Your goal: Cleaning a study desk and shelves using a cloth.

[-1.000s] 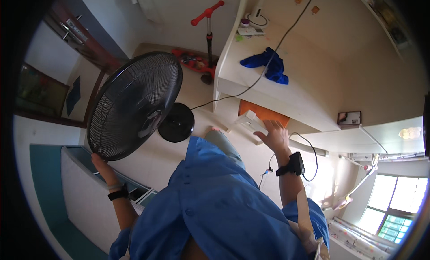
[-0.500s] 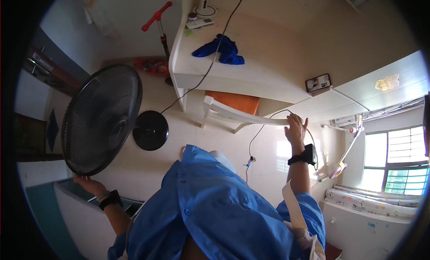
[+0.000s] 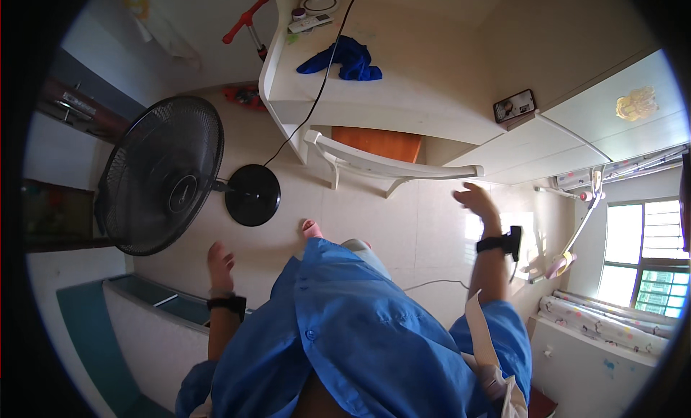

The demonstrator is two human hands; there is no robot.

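My left hand (image 3: pixel 221 267) hangs in the air at the lower left, fingers apart and holding nothing. Left of it stands a black pedestal fan (image 3: pixel 162 177) with a round base (image 3: pixel 253 196) on the floor; a gap separates my hand from the fan's guard. At the right, my right hand (image 3: pixel 479 206) is open just below the right end of a white chair's back (image 3: pixel 396 165), with no object visible in it. A thin cable (image 3: pixel 435 281) passes behind my right forearm.
Beyond the chair is a pale desk (image 3: pixel 425 65) with a blue cloth (image 3: pixel 345 60), a phone (image 3: pixel 515 106) and a remote control (image 3: pixel 310 24). Another dark cord (image 3: pixel 317 94) runs from the desk toward the fan base. A red-handled scooter (image 3: pixel 246 20) stands at the far left.
My left hand has left the fan guard's lower edge and moved right. My right hand has come off the chair back. The cable near it has dropped lower.
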